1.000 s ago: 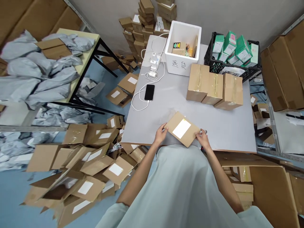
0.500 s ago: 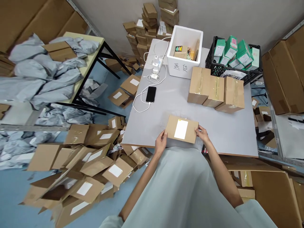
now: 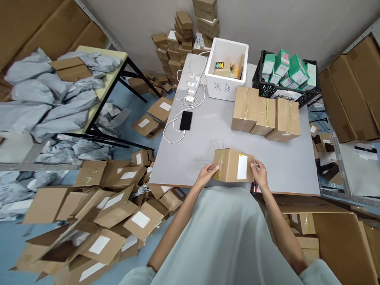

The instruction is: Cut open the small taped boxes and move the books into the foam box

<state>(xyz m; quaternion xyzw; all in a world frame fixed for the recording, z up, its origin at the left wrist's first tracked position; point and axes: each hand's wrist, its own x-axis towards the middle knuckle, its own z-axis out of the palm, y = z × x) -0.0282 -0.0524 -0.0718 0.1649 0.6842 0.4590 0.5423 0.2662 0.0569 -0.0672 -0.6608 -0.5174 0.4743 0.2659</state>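
Note:
Near the front edge of the grey table [image 3: 204, 122], a small brown cardboard box [image 3: 232, 166] is between my two hands. Its taped side faces left, and a white label [image 3: 242, 167] is on the face toward the right. My left hand [image 3: 207, 175] grips the taped side, thumb on the tape. With bent fingers, my right hand [image 3: 259, 174] holds the box's right edge. A red and black tool [image 3: 253, 187], only partly visible, lies by the table edge beneath my right hand.
Three taped boxes [image 3: 265, 114] stand behind, near a white foam bin [image 3: 221, 87] and a black crate [image 3: 263, 85] of green cartons. A phone [image 3: 185, 120] on a white cable lies left. Opened cartons [image 3: 115, 213] cover the floor at left; a large carton [image 3: 341, 241] stands right.
The box has been turned in my hands, so its label has swung right and the taped side now shows at left. Both hands have moved slightly right with it.

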